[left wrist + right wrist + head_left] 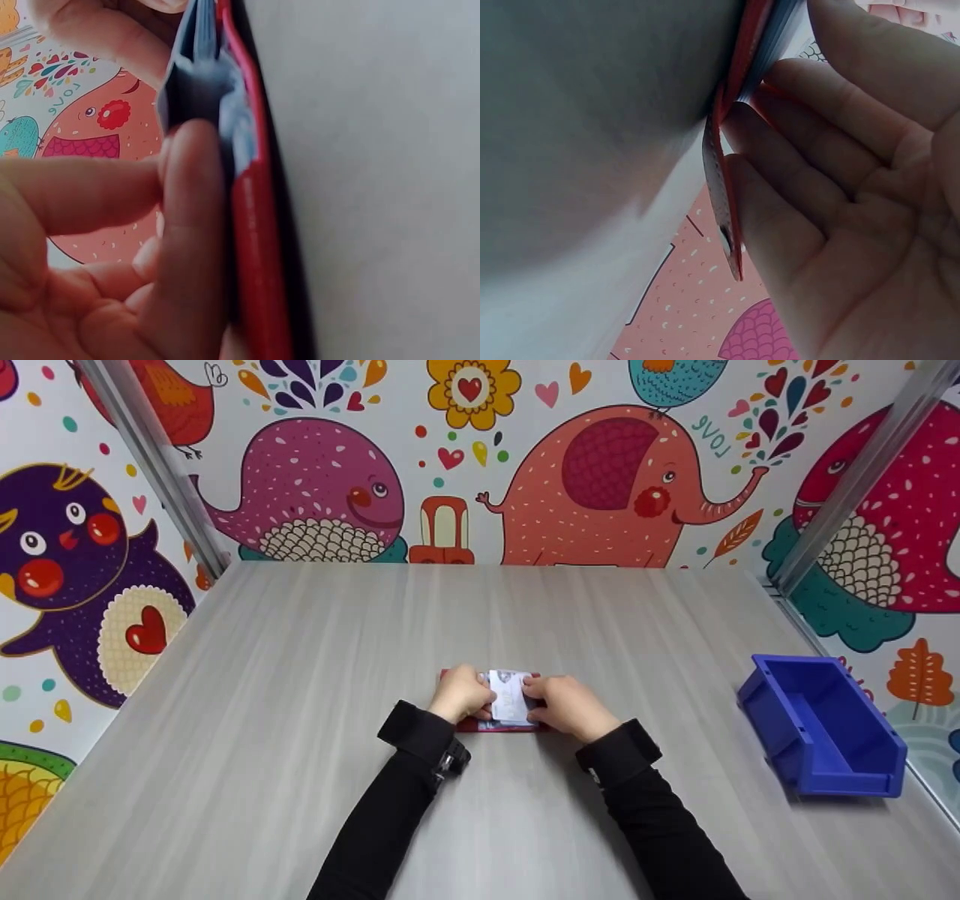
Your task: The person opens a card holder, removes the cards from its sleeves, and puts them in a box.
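A red card holder lies opened on the table between both hands, a stack of pale sleeves inside it. Uppermost is a whitish sleeve or card with a small dark picture. My left hand pinches the left edge of this top leaf between thumb and finger. In the left wrist view the pocket gapes beside the red cover. At the other side my right hand holds the right edge, thumb above and fingers beside the stack. A strap with a snap touches its fingers in the right wrist view.
A blue plastic bin stands at the table's right side. Patterned walls with cartoon animals enclose the back and sides, with metal posts at the corners. The pale wood-grain table extends around the hands.
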Motion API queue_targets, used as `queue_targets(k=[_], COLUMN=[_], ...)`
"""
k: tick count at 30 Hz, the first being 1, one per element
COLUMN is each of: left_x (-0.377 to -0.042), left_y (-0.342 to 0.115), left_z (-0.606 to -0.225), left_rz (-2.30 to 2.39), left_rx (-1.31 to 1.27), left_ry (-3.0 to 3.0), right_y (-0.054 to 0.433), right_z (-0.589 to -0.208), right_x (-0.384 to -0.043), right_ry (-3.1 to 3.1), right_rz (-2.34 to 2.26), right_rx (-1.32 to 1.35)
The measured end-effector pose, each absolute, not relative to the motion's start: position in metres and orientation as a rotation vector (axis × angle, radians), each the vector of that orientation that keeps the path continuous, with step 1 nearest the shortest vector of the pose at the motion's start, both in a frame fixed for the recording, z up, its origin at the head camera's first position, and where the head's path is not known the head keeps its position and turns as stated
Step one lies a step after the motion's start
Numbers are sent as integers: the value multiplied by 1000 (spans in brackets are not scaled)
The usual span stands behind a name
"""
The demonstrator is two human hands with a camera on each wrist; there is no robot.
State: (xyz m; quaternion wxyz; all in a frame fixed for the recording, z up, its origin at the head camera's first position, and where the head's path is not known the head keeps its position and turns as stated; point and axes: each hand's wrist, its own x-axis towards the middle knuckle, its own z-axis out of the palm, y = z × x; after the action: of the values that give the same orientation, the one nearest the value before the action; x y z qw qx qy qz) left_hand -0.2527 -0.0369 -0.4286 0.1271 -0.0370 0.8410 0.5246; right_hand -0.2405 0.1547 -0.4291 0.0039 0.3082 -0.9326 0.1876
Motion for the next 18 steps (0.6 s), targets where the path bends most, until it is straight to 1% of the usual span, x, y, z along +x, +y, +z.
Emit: queue_targets(k=[8, 18], left_x=[-253, -251], left_y=[-38, -46], left_z=[-429, -433], left_rz=[1553, 1601], left_rx=[-141, -101], left_ry=[2439, 2393], right_y=[155, 154], right_z=[-430, -431], right_x=[-240, -242], right_ry=[-2924, -2916], right_rz=[598, 560], right_rx=[960, 976])
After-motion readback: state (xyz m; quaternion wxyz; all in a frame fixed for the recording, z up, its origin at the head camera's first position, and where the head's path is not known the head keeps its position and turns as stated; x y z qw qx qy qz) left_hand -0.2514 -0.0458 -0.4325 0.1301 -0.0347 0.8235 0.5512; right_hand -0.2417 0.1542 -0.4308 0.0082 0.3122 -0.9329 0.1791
